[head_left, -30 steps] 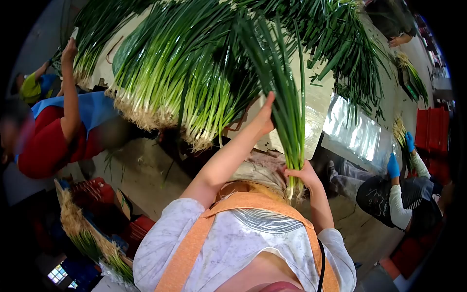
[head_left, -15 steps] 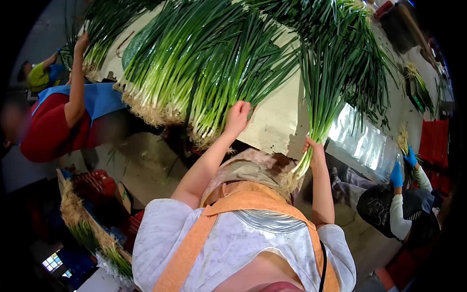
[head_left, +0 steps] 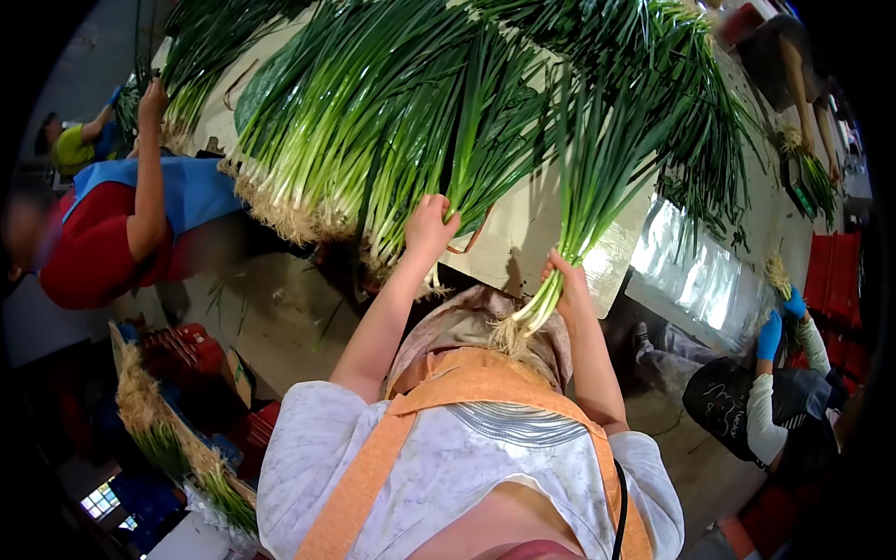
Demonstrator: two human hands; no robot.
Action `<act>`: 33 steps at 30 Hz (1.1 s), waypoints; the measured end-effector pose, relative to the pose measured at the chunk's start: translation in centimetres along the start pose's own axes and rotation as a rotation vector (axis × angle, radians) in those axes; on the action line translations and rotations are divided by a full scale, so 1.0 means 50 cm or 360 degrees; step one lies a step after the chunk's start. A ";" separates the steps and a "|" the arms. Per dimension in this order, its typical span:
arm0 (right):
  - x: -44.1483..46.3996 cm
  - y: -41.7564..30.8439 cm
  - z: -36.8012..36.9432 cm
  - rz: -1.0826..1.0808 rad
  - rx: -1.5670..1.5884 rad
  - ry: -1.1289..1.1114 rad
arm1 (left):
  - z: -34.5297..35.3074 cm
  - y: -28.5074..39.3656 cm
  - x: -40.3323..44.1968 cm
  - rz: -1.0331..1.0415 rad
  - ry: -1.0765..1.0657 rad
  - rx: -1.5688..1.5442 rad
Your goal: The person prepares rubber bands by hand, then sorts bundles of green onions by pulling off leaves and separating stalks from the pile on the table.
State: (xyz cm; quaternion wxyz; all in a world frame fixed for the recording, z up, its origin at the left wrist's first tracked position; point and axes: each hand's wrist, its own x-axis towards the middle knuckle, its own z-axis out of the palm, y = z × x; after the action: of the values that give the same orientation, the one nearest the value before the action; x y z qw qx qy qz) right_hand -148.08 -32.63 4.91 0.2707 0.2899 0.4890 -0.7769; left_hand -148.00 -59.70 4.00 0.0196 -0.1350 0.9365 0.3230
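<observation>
A bunch of green onions (head_left: 597,201) is gripped near its white ends by my right hand (head_left: 567,278). Its roots hang toward my apron and its long leaves point away over the table. My left hand (head_left: 430,227) is closed at the right edge of a big pile of green onions (head_left: 345,140), its fingers around stalks there. How many stalks it holds is hidden. The pile lies with its roots at the near table edge.
More green onions (head_left: 695,121) lie at the right and back of the table (head_left: 523,215). Clear plastic sheets (head_left: 705,271) rest at the right. One co-worker in red (head_left: 112,233) stands left; another, wearing blue gloves (head_left: 767,336), works at right. Red crates (head_left: 833,280) stand beyond.
My right hand has moved left with its bunch, which now hangs nearer the middle. My left hand has shifted slightly left and down along the pile's edge.
</observation>
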 end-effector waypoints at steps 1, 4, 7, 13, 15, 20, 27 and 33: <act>-0.005 0.005 0.015 0.0050 0.0050 -0.0004 | -0.012 0.018 -0.007 -0.0101 -0.0121 -0.0238; -0.001 0.040 0.039 0.0082 0.0016 -0.0104 | 0.032 0.022 -0.035 -0.0178 -0.0387 -0.1116; -0.014 0.047 0.074 0.0115 0.0058 -0.0190 | 0.052 0.048 -0.069 -0.0118 -0.0566 -0.1440; -0.007 0.062 0.079 0.0099 0.0116 -0.0207 | 0.084 0.072 -0.122 -0.0092 -0.0734 -0.1624; 0.007 0.076 0.063 0.0104 0.0114 -0.0252 | 0.099 0.057 -0.126 -0.0044 -0.0777 -0.1466; 0.003 0.075 0.083 0.0085 0.0171 -0.0101 | 0.105 0.060 -0.115 0.0073 -0.0790 -0.1247; 0.016 0.082 0.081 0.0129 0.0202 -0.0108 | 0.124 0.085 -0.056 0.0001 -0.0430 -0.1001; 0.015 0.084 0.076 0.0092 0.0126 -0.0116 | 0.120 0.091 -0.053 -0.0200 -0.0581 -0.1217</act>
State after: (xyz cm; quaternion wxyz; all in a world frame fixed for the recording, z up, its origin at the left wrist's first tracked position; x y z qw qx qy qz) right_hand -146.37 -37.78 3.19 0.2988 0.2858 0.4391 -0.7976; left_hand -146.94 -51.98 2.32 0.1533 -0.1298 0.7205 0.6637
